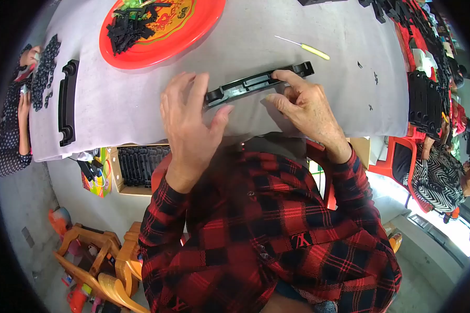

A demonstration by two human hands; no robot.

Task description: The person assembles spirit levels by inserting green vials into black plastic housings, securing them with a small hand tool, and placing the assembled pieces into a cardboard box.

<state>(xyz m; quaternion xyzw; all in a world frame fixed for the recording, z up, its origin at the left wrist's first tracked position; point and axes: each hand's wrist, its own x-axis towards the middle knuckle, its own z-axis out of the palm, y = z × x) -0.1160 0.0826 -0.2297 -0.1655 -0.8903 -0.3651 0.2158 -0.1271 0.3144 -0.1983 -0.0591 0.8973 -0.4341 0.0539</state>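
Bar (253,83), black, one, between two hands: left hand (189,120) spread, right hand (309,107) touching, grip unclear; one screwdriver (315,51).

Long black plastic part (248,84), one, lying aslant on the pale cloth-covered desk (350,99). Left hand (189,125), fingers spread, at its left end; contact unclear. Right hand (313,107), index finger on its right portion. Far left: red tray (141,63) bearing black strips (125,34). Far right: slim tool (314,51), yellow handle. Left: second black part (68,101), upright to the view; heap of small black pieces (44,70). Right edge: stacked black parts (424,101).
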